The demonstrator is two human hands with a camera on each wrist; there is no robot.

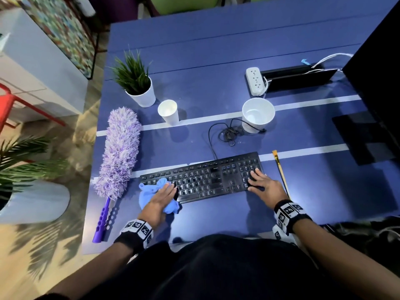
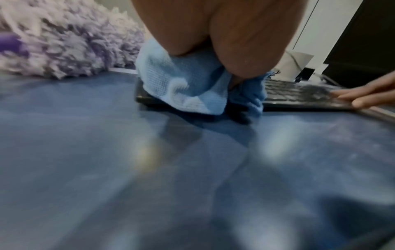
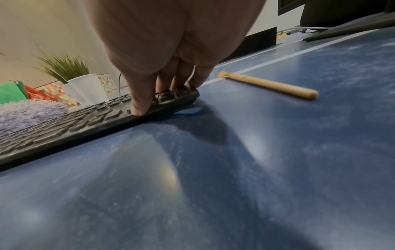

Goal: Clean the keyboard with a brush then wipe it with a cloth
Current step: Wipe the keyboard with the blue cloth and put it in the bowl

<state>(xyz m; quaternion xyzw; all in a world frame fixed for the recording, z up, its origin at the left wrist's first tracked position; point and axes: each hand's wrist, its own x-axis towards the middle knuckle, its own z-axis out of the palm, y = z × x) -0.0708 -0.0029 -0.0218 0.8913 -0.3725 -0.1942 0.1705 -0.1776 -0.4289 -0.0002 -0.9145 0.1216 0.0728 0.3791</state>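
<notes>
A black keyboard (image 1: 203,177) lies flat on a blue table (image 1: 216,83), near its front edge. The left hand (image 1: 161,197) presses a bunched light-blue cloth (image 1: 149,194) onto the keyboard's left end, fingers extended over it; the cloth overhangs the near-left corner. The right hand (image 1: 263,184) rests flat, fingers straight, on the keys at the right end, grasping nothing. A wooden-handled brush (image 1: 281,171) lies on the table just beside the keyboard's right end, apart from both hands. A purple duster (image 1: 119,152) lies left of the keyboard; a potted plant (image 1: 135,80) and paper cup (image 1: 168,112) stand farther back.
</notes>
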